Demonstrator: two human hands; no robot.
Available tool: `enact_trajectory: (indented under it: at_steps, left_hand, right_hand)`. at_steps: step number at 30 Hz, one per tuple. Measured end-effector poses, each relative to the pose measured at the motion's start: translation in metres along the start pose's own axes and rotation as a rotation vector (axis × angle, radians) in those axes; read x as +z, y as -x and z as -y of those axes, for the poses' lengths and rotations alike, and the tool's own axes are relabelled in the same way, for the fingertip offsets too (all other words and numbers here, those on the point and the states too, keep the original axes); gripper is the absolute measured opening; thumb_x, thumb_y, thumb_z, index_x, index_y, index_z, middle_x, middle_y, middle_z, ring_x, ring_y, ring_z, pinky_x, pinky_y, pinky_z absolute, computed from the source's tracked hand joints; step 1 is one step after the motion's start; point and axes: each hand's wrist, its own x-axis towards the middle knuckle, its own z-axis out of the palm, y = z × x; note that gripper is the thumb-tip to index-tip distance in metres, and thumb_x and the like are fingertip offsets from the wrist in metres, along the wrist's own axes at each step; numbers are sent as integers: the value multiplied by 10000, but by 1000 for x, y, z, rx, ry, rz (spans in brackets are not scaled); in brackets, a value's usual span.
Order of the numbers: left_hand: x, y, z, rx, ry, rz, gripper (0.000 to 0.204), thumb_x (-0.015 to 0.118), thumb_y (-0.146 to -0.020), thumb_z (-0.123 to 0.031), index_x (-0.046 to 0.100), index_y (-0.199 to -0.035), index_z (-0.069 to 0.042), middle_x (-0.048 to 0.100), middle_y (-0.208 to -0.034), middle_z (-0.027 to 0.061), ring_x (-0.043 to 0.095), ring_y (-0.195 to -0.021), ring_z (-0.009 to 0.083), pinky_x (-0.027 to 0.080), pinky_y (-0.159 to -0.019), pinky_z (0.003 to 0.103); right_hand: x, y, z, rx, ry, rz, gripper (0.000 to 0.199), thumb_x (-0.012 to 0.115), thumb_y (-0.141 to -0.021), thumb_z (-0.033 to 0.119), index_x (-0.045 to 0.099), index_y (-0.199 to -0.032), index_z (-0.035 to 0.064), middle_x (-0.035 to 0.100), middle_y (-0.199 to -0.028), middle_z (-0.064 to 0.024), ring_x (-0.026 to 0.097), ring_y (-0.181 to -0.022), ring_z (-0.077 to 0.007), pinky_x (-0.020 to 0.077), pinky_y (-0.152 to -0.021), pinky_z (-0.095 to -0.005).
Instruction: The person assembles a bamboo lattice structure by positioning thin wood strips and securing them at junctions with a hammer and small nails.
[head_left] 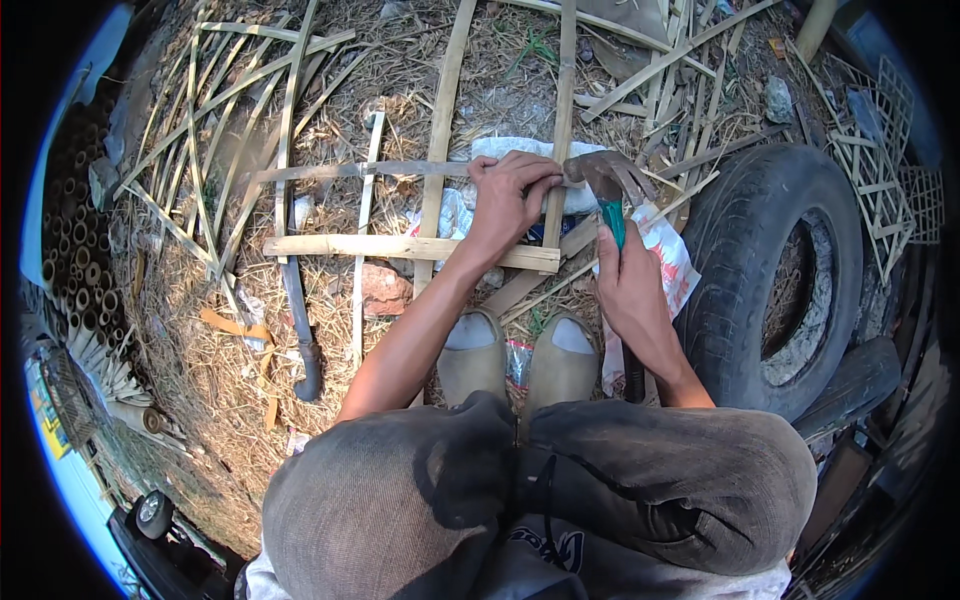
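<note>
Nearest, two grey shoes [520, 362] rest on the straw-strewn ground [190, 340]. Just beyond, the right hand [628, 285] is wrapped tight around the green handle of a hammer [608, 185], whose head sits beside the left hand [510, 195]. That hand pinches with curled fingers at the crossing of bamboo strips [400, 246], part of a lattice lying on the ground. A worn tyre [770, 270] lies to the right.

hammer [607, 185]: handle mostly hidden inside right hand [633, 290] | slat crossing under left hand [508, 200]: covered, any nail too small to tell | white bag [520, 150]: partly under slats | shoes [520, 360]: heels hidden by knees
</note>
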Motion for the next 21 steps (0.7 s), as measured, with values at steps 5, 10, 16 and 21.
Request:
enact_trajectory:
  at_steps: [5,10,16,21]
  left_hand:
    - [2,0,-1,-11,73,-6,98,734,-903,-137,807,-968,-125,785,-1041,1,685,-1023,168,277,-970,429]
    - [2,0,1,-22,82,-10,99,736,-901,-137,812,-961,-118,791,-1031,4,685,-1021,172,277,-964,424]
    - [3,0,1,-31,92,1,99,743,-896,-134,818,-959,-125,795,-1018,10,686,-1014,165,277,-965,414]
    - [2,0,0,-30,87,2,106,747,-890,-129,821,-966,-130,795,-1023,10,686,-1016,165,276,-967,417]
  right_hand:
    - [-9,3,8,54,-36,-34,336,480,-1096,267,537,-1055,-62,609,-687,-312,632,-674,-531,449,-571,-551]
    - [-2,3,-2,86,-8,30,333,484,-1096,270,544,-1043,-54,611,-690,-302,627,-672,-532,450,-568,-540]
    - [-7,8,9,12,10,-53,321,490,-1095,259,531,-1053,-57,605,-690,-317,622,-698,-547,438,-572,-548]
    - [-15,3,16,62,43,36,314,490,-1095,242,521,-1046,-66,602,-685,-317,625,-697,-542,428,-561,-554]
